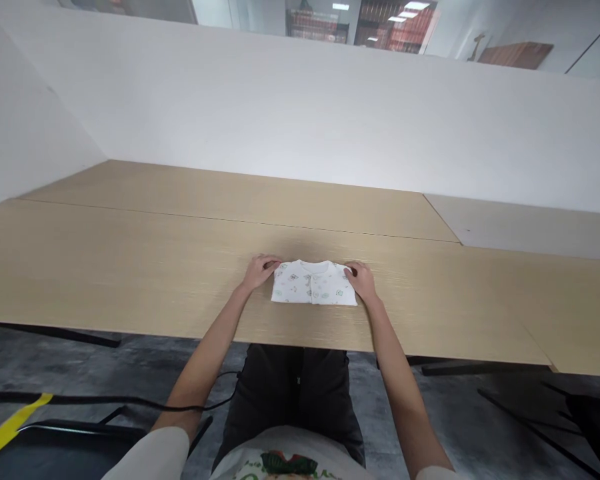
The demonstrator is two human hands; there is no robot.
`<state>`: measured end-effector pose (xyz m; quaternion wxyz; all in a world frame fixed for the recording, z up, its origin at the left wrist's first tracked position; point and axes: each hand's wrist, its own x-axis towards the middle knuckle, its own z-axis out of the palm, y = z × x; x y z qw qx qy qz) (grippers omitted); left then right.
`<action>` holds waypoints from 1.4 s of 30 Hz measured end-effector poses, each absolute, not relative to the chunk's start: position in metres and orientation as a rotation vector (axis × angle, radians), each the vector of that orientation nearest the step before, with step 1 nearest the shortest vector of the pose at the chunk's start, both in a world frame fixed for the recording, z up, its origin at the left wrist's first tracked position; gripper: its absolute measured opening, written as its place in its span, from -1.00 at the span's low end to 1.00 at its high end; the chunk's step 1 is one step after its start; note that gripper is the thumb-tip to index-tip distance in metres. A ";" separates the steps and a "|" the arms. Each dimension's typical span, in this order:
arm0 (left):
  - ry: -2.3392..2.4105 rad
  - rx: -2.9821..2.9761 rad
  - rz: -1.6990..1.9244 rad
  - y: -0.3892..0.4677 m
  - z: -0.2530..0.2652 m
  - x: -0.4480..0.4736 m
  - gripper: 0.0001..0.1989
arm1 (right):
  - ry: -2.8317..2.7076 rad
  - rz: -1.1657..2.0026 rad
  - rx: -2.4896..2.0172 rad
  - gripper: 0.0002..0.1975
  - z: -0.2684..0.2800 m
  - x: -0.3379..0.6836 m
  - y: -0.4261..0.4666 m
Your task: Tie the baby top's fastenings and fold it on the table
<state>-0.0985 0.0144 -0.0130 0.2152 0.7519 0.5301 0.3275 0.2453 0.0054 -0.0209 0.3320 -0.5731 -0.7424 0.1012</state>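
Observation:
A small white baby shirt (313, 285) with a scattered print and a round neckline lies folded into a flat, wide shape on the table near its front edge. At its upper left corner, my left hand (261, 272) has thumb and fingers closed on the cloth. My right hand (362, 280) pinches the upper right corner in the same way, its thumb lying on top of the fabric. The neckline faces away from me, and the straight lower edge is towards me. The underside of the shirt is hidden.
The wooden table (130, 260) runs wide to both sides, with a seam across it. A white wall (260, 113) rises behind, below a glass pane. At lower left are a black chair (75, 437), a dark cable (130, 401) and a yellow strip (13, 427); another chair (593, 420) stands right.

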 end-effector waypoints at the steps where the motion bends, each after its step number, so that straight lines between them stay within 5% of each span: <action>1: 1.469 2.083 0.904 0.015 -0.014 -0.099 -0.61 | -1.939 0.261 -1.496 -0.79 -0.021 0.245 0.005; 42: 1.443 2.100 0.924 0.014 -0.016 -0.097 -0.56 | -1.876 0.336 -1.494 -0.78 -0.020 0.244 0.003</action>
